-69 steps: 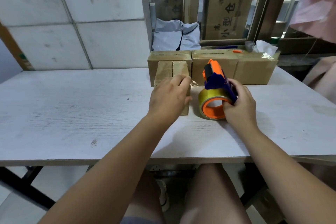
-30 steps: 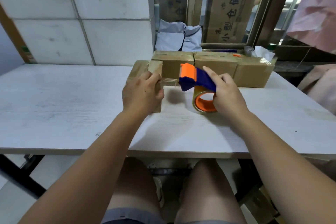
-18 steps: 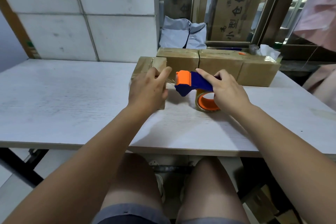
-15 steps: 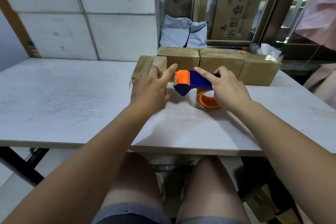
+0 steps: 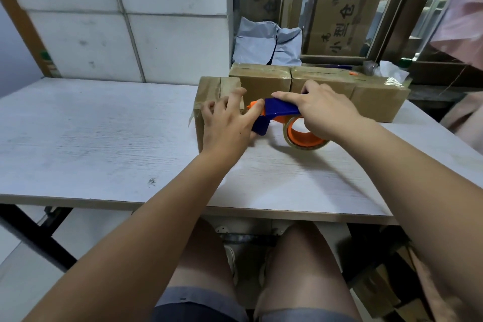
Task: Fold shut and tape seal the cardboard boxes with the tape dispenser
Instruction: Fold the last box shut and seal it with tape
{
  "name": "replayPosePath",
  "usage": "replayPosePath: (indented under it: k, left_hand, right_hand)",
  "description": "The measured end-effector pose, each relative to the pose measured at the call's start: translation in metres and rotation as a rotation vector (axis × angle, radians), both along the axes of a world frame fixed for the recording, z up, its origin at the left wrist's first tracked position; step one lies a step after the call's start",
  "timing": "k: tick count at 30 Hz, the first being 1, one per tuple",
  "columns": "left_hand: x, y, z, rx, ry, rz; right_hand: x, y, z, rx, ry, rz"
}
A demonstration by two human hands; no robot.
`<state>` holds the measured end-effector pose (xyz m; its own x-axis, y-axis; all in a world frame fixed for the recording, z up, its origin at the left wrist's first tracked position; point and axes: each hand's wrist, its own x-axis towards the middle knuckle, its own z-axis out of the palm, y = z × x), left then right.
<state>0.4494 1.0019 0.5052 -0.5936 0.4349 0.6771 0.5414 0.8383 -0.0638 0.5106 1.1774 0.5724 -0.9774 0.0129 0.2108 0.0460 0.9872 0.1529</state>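
A small taped cardboard box (image 5: 209, 91) stands on the white table (image 5: 91, 138). My left hand (image 5: 227, 125) lies over its near right side with fingers spread and straight, the fingertips reaching the orange nose of the tape dispenser (image 5: 279, 112). The dispenser is blue and orange, with a roll of clear tape on an orange hub (image 5: 304, 136). My right hand (image 5: 324, 110) grips the dispenser's blue handle from above, index finger stretched along its top. The dispenser's nose is against the box's right side.
Two more sealed cardboard boxes (image 5: 261, 78) (image 5: 376, 99) stand in a row behind, along the table's back edge. A grey plastic bag (image 5: 266, 44) and a large printed carton (image 5: 347, 2) sit beyond them. The table's left half is bare white board.
The dispenser has tipped from upright to lying level and moved left against the box. My left hand's fingers have uncurled and spread toward the dispenser's nose.
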Motion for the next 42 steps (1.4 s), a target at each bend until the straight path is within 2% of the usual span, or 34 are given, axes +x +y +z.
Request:
replayPosePath:
  k: [5, 9, 11, 14, 22, 28, 33, 37, 42]
  left_hand:
    - [0.002, -0.004, 0.008, 0.074, -0.112, -0.058]
    - [-0.002, -0.006, 0.014, 0.084, -0.119, -0.087]
    - [-0.002, -0.007, 0.017, 0.024, -0.176, -0.090]
    - [0.000, -0.006, 0.009, -0.180, -0.128, -0.065]
    - [0.000, -0.011, 0.015, -0.329, -0.209, -0.093]
    - [-0.004, -0.020, 0.034, -0.436, -0.277, -0.190]
    - [-0.007, -0.020, 0.040, -0.511, -0.280, -0.211]
    - [-0.007, -0.022, 0.038, -0.498, -0.287, -0.235]
    - [-0.017, -0.023, 0.039, -0.391, -0.193, -0.456]
  right_hand:
    - [-0.005, -0.005, 0.018, 0.078, -0.048, 0.028]
    - [-0.006, -0.007, 0.030, 0.126, -0.076, 0.089]
    - [-0.011, -0.008, 0.032, 0.134, -0.099, 0.111]
    - [-0.018, -0.008, 0.022, 0.182, -0.174, 0.111]
    - [-0.036, 0.009, -0.004, -0.095, -0.392, 0.109]
    - [-0.039, 0.015, -0.012, -0.415, -0.580, 0.046]
    - [-0.037, 0.016, -0.013, -0.425, -0.697, -0.012]
    - [-0.035, 0.018, -0.016, -0.435, -0.729, -0.056]
    - [-0.028, 0.028, -0.020, -0.575, -0.820, -0.097]
